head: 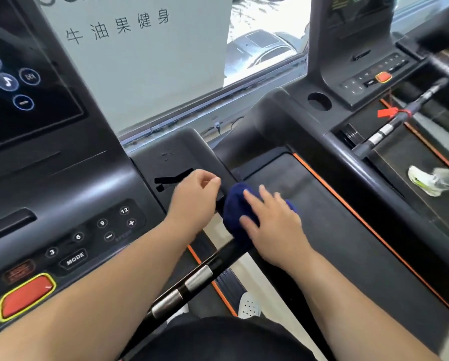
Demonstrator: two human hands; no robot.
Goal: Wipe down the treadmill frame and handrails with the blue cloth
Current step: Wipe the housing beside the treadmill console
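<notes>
The blue cloth [235, 207] is bunched over the upper end of the black handrail [192, 282], which has two silver sensor bands. My right hand [272, 225] presses on the cloth with its fingers spread and fairly straight. My left hand [194, 196] hovers just left of the cloth, over the grey frame [176, 152] beside the console. Its fingers are loosely curled and hold nothing.
The console [69, 230] with number buttons, a MODE key and a red stop button [25, 298] lies at left, under a dark touchscreen. A neighbouring treadmill [361, 82] stands at right, where a person's white shoe [424, 179] is on the belt. A window is behind.
</notes>
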